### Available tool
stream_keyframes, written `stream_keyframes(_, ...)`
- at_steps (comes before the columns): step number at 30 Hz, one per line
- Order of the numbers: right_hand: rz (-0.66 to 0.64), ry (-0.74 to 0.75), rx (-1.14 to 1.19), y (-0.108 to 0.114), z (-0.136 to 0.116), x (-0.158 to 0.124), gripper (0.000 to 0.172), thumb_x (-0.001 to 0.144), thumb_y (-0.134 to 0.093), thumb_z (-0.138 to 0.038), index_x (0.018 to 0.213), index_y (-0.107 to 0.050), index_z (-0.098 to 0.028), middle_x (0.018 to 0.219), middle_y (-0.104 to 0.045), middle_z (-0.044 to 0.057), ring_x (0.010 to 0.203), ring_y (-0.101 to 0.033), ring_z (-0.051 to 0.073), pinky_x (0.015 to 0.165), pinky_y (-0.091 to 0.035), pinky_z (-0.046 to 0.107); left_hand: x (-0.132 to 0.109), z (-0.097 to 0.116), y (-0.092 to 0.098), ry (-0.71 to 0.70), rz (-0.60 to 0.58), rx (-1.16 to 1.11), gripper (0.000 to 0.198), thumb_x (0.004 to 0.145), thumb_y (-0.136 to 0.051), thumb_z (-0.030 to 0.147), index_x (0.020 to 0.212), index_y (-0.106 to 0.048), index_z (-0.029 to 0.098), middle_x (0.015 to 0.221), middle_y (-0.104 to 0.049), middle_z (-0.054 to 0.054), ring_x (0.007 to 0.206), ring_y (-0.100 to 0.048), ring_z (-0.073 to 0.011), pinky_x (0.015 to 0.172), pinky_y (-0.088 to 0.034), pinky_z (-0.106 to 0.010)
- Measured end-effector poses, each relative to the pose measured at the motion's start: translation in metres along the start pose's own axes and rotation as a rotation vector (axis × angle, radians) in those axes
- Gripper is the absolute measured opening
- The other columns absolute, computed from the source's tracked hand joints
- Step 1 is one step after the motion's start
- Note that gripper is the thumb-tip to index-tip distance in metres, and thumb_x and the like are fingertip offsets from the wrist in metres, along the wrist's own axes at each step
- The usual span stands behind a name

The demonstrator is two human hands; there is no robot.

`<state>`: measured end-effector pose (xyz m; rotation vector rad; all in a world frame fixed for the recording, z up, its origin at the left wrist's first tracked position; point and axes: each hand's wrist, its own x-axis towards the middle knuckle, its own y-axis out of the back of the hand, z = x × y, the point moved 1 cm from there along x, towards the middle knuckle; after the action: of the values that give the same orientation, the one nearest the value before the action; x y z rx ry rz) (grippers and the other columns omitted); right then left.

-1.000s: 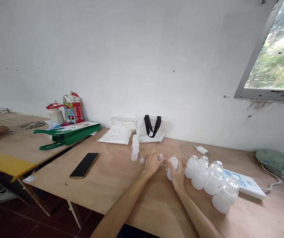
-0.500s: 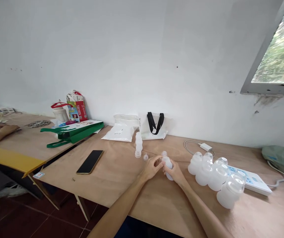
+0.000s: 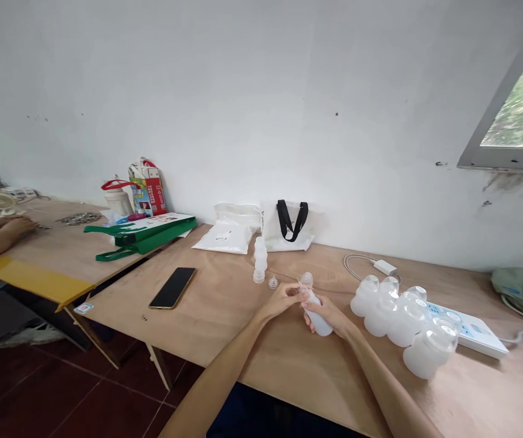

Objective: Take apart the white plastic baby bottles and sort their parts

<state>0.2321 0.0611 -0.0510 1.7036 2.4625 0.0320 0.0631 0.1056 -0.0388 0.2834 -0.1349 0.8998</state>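
My right hand (image 3: 327, 313) is wrapped round a small frosted baby bottle (image 3: 319, 317), which is tilted with its base toward the lower right. At the bottle's top end, the fingers of my left hand (image 3: 286, 299) are closed on a pale tip, perhaps the teat; the fingers partly hide it. Just beyond my fingers stands a clear dome cap (image 3: 307, 278). Left of it, a clear teat piece (image 3: 273, 281) rests on the table. Behind that is a wavy frosted bottle (image 3: 260, 260) with its ring end toward me.
Several capped frosted bottles (image 3: 389, 313) stand to my right, beside a white power strip (image 3: 480, 334). A phone (image 3: 172, 288) lies left. White packages (image 3: 224, 237) and a black-handled bag (image 3: 268, 240) sit by the wall. Another person's hand (image 3: 19, 226) rests on the far-left table (image 3: 37, 243).
The bottle has tilted further, its base swinging right and its top toward my left hand. A pale tip now shows at my left fingers. The view has shifted slightly left.
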Motion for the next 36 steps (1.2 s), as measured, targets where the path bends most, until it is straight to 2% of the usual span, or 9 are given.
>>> stream_keyframes(4,0.193,0.116,-0.458,-0.009,-0.009,0.001,0.034,0.080,-0.065,-0.049,0.096,-0.065,-0.019,0.069,-0.069,0.002,0.057,-0.065,0.019,0.058,-0.047,0.029,0.000,-0.002,0.001,-0.061,0.203,0.231,0.041,0.085,-0.064,0.057,0.075,-0.061,0.017,0.064,-0.049,0.004,0.062,-0.043,-0.0119,0.060,-0.034,-0.024)
stream_keyframes(7,0.358,0.212,-0.750,-0.016,-0.012,0.001,0.035,0.081,-0.063,-0.044,0.107,-0.067,-0.022,0.082,-0.073,0.004,0.076,-0.069,0.026,0.068,-0.046,0.031,-0.001,-0.002,0.003,-0.095,0.232,0.347,0.044,0.094,-0.051,0.057,0.075,-0.059,0.018,0.065,-0.050,0.004,0.063,-0.044,-0.0126,0.062,-0.034,-0.024)
stream_keyframes(11,0.403,0.227,-0.744,-0.014,-0.011,0.000,0.035,0.088,-0.054,-0.046,0.113,-0.064,-0.024,0.086,-0.073,0.003,0.078,-0.070,0.025,0.068,-0.045,0.030,-0.002,0.002,0.002,-0.139,0.167,0.232,0.040,0.097,-0.046,0.055,0.096,-0.064,0.020,0.080,-0.061,0.001,0.070,-0.051,-0.0138,0.066,-0.038,-0.024)
stream_keyframes(16,0.416,0.227,-0.770,-0.010,-0.010,0.000,0.032,0.087,-0.056,-0.046,0.112,-0.063,-0.027,0.087,-0.074,0.002,0.080,-0.070,0.026,0.069,-0.045,0.029,0.002,0.000,0.003,-0.105,0.259,0.258,0.046,0.093,-0.050,0.059,0.073,-0.056,0.018,0.065,-0.049,0.004,0.062,-0.044,-0.0121,0.060,-0.035,-0.023)
stream_keyframes(18,0.427,0.232,-0.776,-0.009,-0.010,0.000,0.033,0.086,-0.058,-0.046,0.113,-0.064,-0.028,0.089,-0.074,0.002,0.083,-0.070,0.027,0.070,-0.045,0.030,0.001,-0.002,0.003,-0.097,0.266,0.299,0.046,0.092,-0.051,0.059,0.072,-0.055,0.018,0.063,-0.046,0.005,0.061,-0.043,-0.0117,0.059,-0.034,-0.022)
stream_keyframes(23,0.423,0.219,-0.827,-0.002,-0.008,-0.003,0.036,0.088,-0.057,-0.049,0.118,-0.062,-0.030,0.098,-0.075,0.002,0.094,-0.070,0.031,0.075,-0.044,0.033,-0.003,0.000,0.001,-0.130,0.163,0.244,0.039,0.095,-0.049,0.056,0.102,-0.064,0.020,0.076,-0.058,0.002,0.067,-0.051,-0.0130,0.063,-0.038,-0.023)
stream_keyframes(29,0.483,0.131,-1.039,-0.002,-0.009,0.000,0.035,0.091,-0.054,-0.045,0.119,-0.060,-0.025,0.096,-0.077,0.008,0.087,-0.072,0.032,0.067,-0.038,0.030,0.004,-0.004,-0.004,-0.140,0.325,0.259,0.051,0.090,-0.051,0.065,0.071,-0.056,0.017,0.061,-0.050,0.003,0.059,-0.043,-0.0112,0.057,-0.034,-0.022)
stream_keyframes(34,0.506,0.116,-1.049,-0.004,-0.010,0.004,0.036,0.091,-0.053,-0.045,0.121,-0.060,-0.025,0.093,-0.076,0.009,0.087,-0.072,0.033,0.066,-0.038,0.030,0.008,-0.016,-0.011,-0.042,0.343,0.065,0.050,0.092,-0.045,0.068,0.079,-0.052,0.020,0.051,-0.044,0.008,0.041,-0.040,-0.0090,0.044,-0.034,-0.021)
stream_keyframes(36,0.488,0.132,-0.988,-0.001,-0.009,0.002,0.034,0.090,-0.055,-0.046,0.117,-0.062,-0.026,0.094,-0.076,0.007,0.090,-0.072,0.032,0.068,-0.040,0.030,0.007,-0.017,-0.010,-0.058,0.325,0.116,0.047,0.095,-0.044,0.064,0.081,-0.053,0.020,0.051,-0.045,0.008,0.040,-0.043,-0.0097,0.044,-0.037,-0.021)
